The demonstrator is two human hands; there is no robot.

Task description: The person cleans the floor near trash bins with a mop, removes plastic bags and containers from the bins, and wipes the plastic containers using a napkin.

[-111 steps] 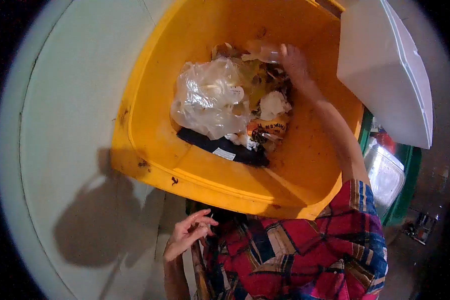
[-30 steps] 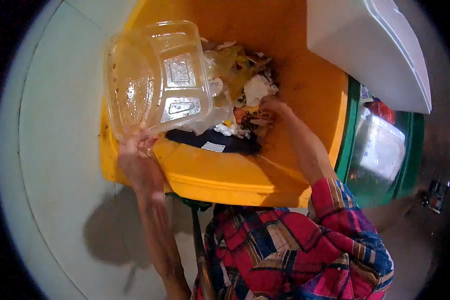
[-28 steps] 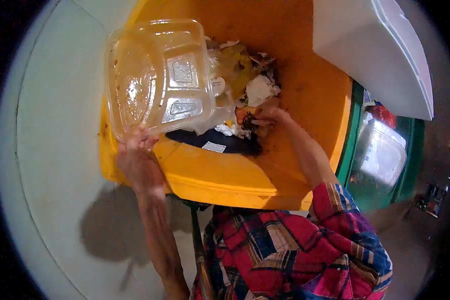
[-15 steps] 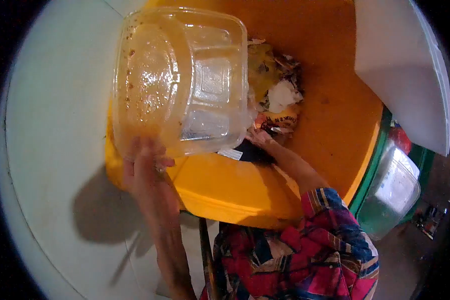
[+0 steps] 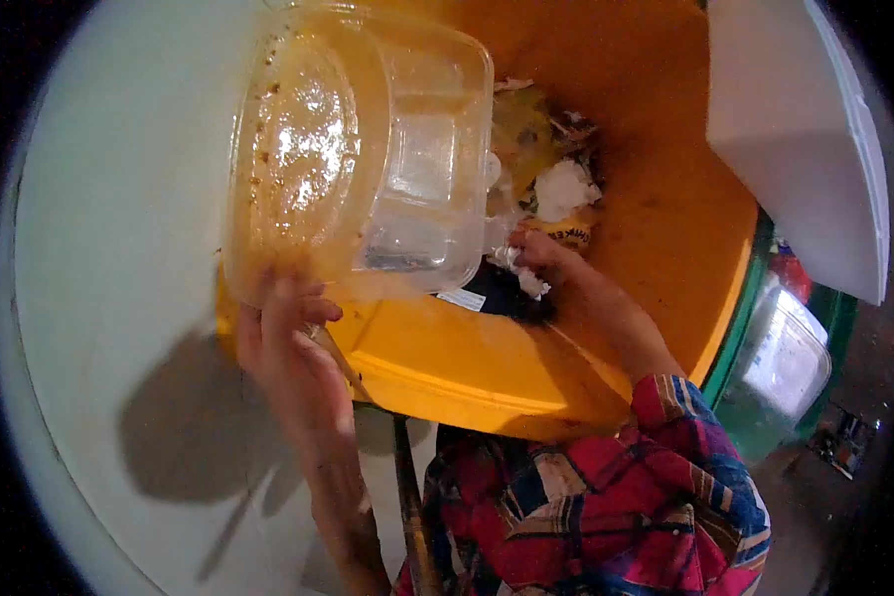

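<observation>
My left hand (image 5: 293,343) grips the lower edge of a clear plastic food container (image 5: 422,154), which is tilted up and has moulded compartments. Oily orange residue and brown specks coat its larger section. Inside a yellow-orange bin (image 5: 467,382), my right hand (image 5: 558,263) is closed on a crumpled white tissue (image 5: 531,282). A black item (image 5: 512,300) with a white label lies just below that hand. Beyond it are another white crumpled wad (image 5: 564,191) and a yellow wrapper (image 5: 572,233) with dark lettering. The container hides part of the bin's contents.
A white panel (image 5: 795,149) stands at the right over the bin's edge. Beside the bin, a green container (image 5: 750,338) has a clear plastic tub (image 5: 780,353) and something red in it. A pale wall (image 5: 119,248) rises on the left.
My right hand has lifted slightly and now has the white tissue in its fingers. The food container in my left hand has tilted and shifted upward a little.
</observation>
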